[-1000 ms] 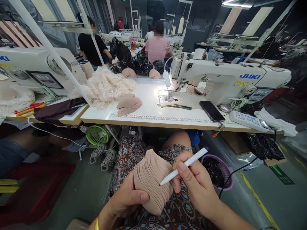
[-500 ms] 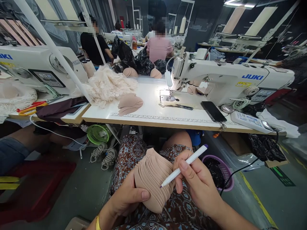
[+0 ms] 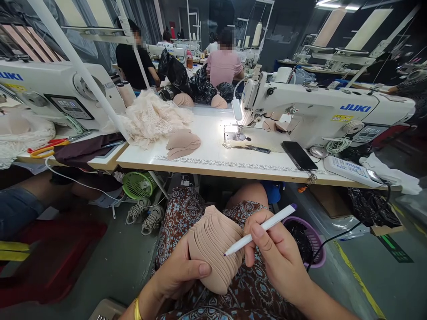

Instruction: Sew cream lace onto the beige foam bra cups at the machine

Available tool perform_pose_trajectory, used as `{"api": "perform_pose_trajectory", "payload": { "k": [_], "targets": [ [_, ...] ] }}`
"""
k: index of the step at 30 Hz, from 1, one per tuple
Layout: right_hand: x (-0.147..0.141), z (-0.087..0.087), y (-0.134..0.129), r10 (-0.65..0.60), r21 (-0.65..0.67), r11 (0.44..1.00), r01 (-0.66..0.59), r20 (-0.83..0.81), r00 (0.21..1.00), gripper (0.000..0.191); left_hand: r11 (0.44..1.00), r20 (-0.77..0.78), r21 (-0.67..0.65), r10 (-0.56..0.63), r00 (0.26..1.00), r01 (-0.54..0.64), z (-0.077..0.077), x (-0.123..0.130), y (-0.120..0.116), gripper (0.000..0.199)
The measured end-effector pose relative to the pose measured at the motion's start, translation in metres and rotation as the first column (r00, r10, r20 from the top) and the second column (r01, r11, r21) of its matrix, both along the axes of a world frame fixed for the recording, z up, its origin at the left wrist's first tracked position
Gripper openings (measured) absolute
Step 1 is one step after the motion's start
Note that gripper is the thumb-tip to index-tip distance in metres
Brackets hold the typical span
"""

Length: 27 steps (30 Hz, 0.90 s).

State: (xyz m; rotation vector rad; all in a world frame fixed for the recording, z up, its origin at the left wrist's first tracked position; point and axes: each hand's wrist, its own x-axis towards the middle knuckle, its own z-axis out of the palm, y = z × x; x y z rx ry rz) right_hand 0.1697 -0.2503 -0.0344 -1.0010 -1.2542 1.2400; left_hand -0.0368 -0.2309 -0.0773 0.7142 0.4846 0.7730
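Fanned out above my lap is a stack of beige fabric pads (image 3: 213, 249), cup-shaped and overlapping like scales. My left hand (image 3: 180, 271) grips the stack at its left and lower side, thumb on top and fingers hidden underneath. Between the thumb and fingers of my right hand (image 3: 273, 244) is a slim white marker pen (image 3: 260, 231). Its dark tip points down to the left, at or just over the pads' edges; whether it touches I cannot tell. A smaller pile of similar pads (image 3: 183, 143) lies on the sewing table (image 3: 213, 165).
A white JUKI sewing machine (image 3: 327, 104) stands on the table, its lamp lit. Cream lace (image 3: 150, 118), black thread snips (image 3: 250, 148) and a phone (image 3: 299, 155) lie there too. A purple basket (image 3: 315, 244) is on the floor to the right. Co-workers sit further back.
The pen tip has shifted slightly up along the fanned edges. The grip of both hands looks the same. The whole scene has moved a little to the right in view.
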Motion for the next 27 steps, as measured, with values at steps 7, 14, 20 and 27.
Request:
{"api": "perform_pose_trajectory", "payload": {
  "k": [7, 14, 20, 27],
  "targets": [
    [0.0, -0.002, -0.001, 0.037, -0.01, 0.999, -0.037, -0.004, 0.999, 0.031, 1.0, 0.041, -0.007, -0.011, 0.999, 0.011, 0.001, 0.001, 0.0, 0.08],
    [-0.001, -0.003, -0.005, 0.057, 0.022, 0.998, -0.059, 0.094, 0.994, 0.03, 1.0, 0.043, -0.016, -0.008, 0.999, 0.009, 0.003, 0.002, 0.0, 0.082],
    [-0.001, -0.003, -0.004, 0.032, 0.009, 0.999, -0.032, 0.023, 0.999, 0.03, 0.996, 0.028, 0.065, -0.064, 0.998, 0.062, 0.021, 0.007, 0.006, 0.078],
    [-0.002, -0.004, -0.006, 0.087, 0.018, 0.996, -0.089, 0.064, 0.994, 0.029, 0.997, 0.034, 0.045, -0.06, 0.998, 0.058, 0.014, 0.005, 0.003, 0.078]
  ]
}}
